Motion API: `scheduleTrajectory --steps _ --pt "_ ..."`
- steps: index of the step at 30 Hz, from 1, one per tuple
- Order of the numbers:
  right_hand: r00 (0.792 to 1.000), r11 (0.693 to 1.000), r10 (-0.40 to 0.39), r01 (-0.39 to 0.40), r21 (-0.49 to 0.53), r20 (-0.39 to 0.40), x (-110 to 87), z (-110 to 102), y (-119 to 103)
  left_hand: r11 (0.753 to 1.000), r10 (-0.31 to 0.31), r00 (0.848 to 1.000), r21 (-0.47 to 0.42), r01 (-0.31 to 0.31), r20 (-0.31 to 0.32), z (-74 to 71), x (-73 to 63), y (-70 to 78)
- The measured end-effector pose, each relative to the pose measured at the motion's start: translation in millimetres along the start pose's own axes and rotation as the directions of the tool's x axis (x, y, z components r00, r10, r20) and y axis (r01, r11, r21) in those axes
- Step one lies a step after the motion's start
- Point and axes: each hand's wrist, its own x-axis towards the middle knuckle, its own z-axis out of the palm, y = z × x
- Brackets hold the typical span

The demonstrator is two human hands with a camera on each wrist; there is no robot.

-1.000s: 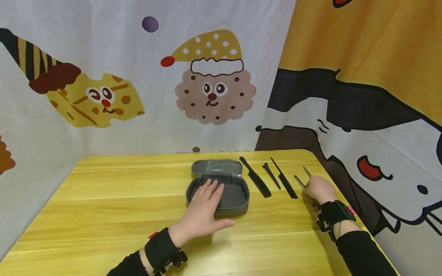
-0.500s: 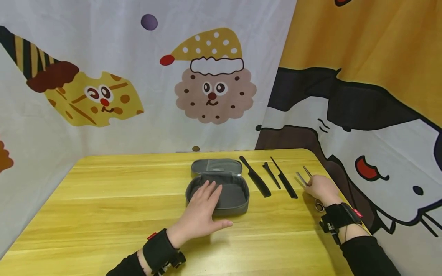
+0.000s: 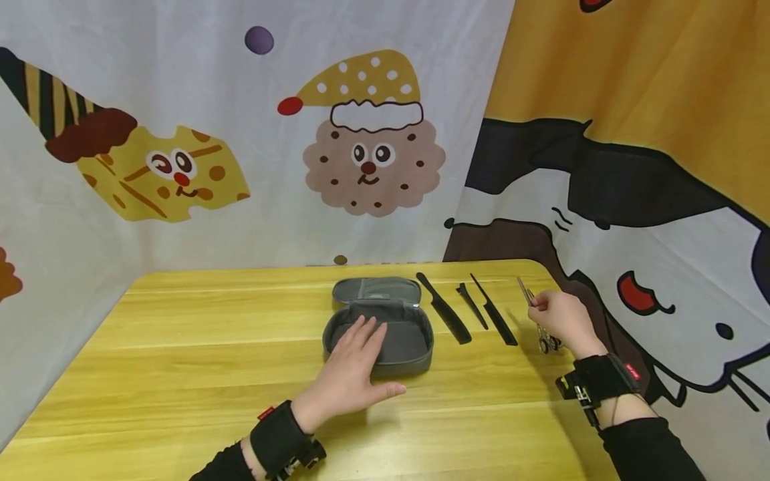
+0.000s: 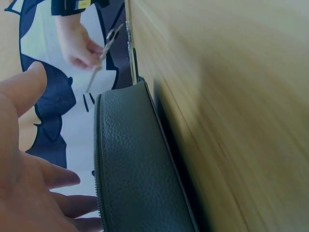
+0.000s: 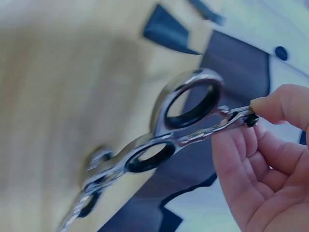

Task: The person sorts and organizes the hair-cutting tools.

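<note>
My left hand (image 3: 351, 377) reaches with spread, straight fingers over the near left rim of a grey zip pouch (image 3: 400, 369), whose lid is folded back. In the left wrist view its fingertips lie by the zip edge of the pouch (image 4: 135, 159). Thumb and fingers of my right hand (image 3: 565, 322) pinch a pair of silver scissors (image 5: 190, 140) near the pivot, black-lined finger loops hanging down. They look raised off the tabletop. Beyond the loops, more metal with a black-lined loop (image 5: 94, 193) shows on the table, seemingly a second pair of scissors, partly hidden.
Right of the pouch lie a black handled comb (image 3: 446, 310), a black hair clip (image 3: 472, 307) and a black tail comb (image 3: 496, 314). The yellow wooden table (image 3: 198, 361) ends at a printed curtain (image 3: 240, 240) behind and on the right.
The right hand has lifted a pair of scissors from the right of the table and turned it, so the loops hang lower. The left hand and pouch have stayed put.
</note>
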Motion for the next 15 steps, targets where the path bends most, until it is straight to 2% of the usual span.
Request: scheduleTrajectory --steps 4,8,12,15 --pt "0.995 0.996 -0.024 0.031 0.080 -0.094 0.7 -8 -13 1.000 0.012 1.000 -0.004 -0.012 -0.016 1.3 1.3 1.3" --pt "0.982 0.984 -0.053 0.082 0.160 -0.181 1.0 -14 -29 1.000 0.007 1.000 -0.017 -0.008 -0.028 1.0 5.4 2.4" --pt "0.965 0.963 -0.066 0.128 0.238 -0.254 2.9 -17 -47 0.995 -0.017 0.999 -0.101 0.013 -0.038 -2.4 10.5 5.2" --pt "0.952 0.928 -0.062 0.166 0.334 -0.301 6.5 -17 -62 0.981 -0.033 0.998 -0.191 0.022 -0.057 -5.9 13.1 8.5"
